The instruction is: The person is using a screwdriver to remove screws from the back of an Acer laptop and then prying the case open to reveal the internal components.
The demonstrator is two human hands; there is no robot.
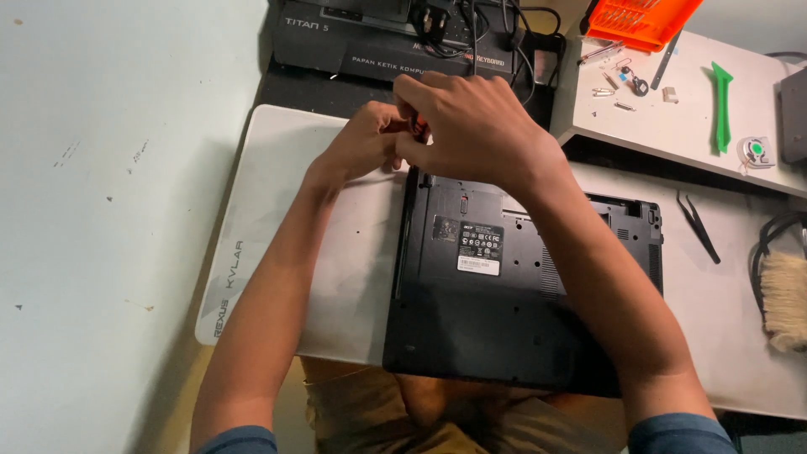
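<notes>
A black laptop (504, 303) lies upside down on a white desk mat (286, 193), its underside with labels facing up. Both hands meet over the laptop's far left corner. My right hand (471, 126) is closed around a small tool with a red and black handle (415, 127), most of it hidden by the fingers. My left hand (366, 143) sits just left of it, fingers pinched at the same tool or spot. What the tool tip touches is hidden.
Black tweezers (698, 225) lie on the mat right of the laptop, a brush (786, 298) at the right edge. A raised white board (698, 126) holds a green pry tool (721, 105), small metal parts and an orange tray (639, 21). Dark boxes and cables (403, 42) sit behind.
</notes>
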